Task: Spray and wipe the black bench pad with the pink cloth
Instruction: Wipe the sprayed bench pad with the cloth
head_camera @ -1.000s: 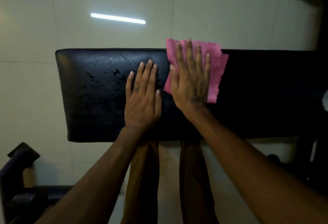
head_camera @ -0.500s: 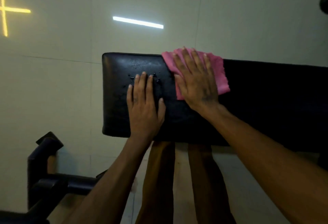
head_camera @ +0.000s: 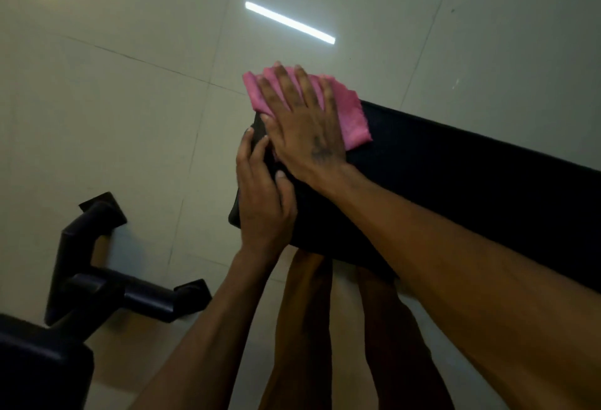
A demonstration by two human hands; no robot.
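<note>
From the head camera, the right hand [head_camera: 302, 123] lies flat with fingers spread on the pink cloth [head_camera: 349, 113], pressing it onto the far left corner of the black bench pad [head_camera: 455, 182], whose right end is cut off by the frame. The left hand [head_camera: 263, 195] rests open at the pad's left edge, holding nothing; its fingertips are hard to make out against the dark surface.

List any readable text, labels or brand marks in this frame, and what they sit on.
None readable.
Dark mark on the back of the right hand: too blurred to tell whether it is text.
Pink cloth, black bench pad, left hand: no print visible.
</note>
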